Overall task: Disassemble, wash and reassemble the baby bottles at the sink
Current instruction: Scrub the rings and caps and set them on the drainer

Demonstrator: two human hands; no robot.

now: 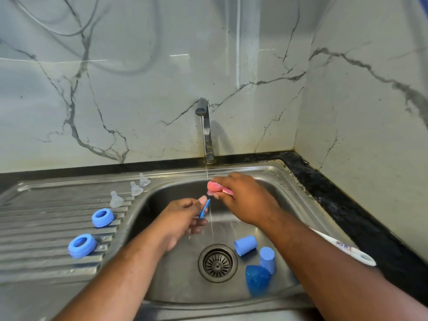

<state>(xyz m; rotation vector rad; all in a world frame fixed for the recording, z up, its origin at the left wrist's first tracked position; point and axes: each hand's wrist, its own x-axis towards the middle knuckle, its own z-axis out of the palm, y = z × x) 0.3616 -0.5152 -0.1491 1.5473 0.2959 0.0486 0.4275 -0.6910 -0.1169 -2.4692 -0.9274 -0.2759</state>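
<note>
Right hand (243, 200): fingers curled over a pink sponge (214, 187), gripping it under the thin stream of water (206, 158) from the chrome tap (206, 126). Sponge looks soft, wet and rounded at its exposed end.

Left hand (183, 216): just below and left of the right one, over the basin. Thumb and fingers pinch a thin blue piece (204, 208), seen edge-on and blurred. Possibly a bottle collar, but I cannot tell for sure. It sits just beside the sponge, not touching it.

Basin of the steel sink (254, 169): two opaque blue caps (246, 245), cylindrical, lying tipped on their sides right of the slotted drain (217, 262). A translucent blue dome (257, 280), speckled with droplets, lies against the nearer cap.

Ribbed drainboard (46, 228), left of the hands: two matte blue collar rings (102, 218), flat, well apart from each other. Three clear silicone teats (136, 188) stand upright in a row along the basin's edge.

Right rim: a white handle (347, 250) with a hanging hole and red-blue print, partly hidden behind the right forearm.
</note>
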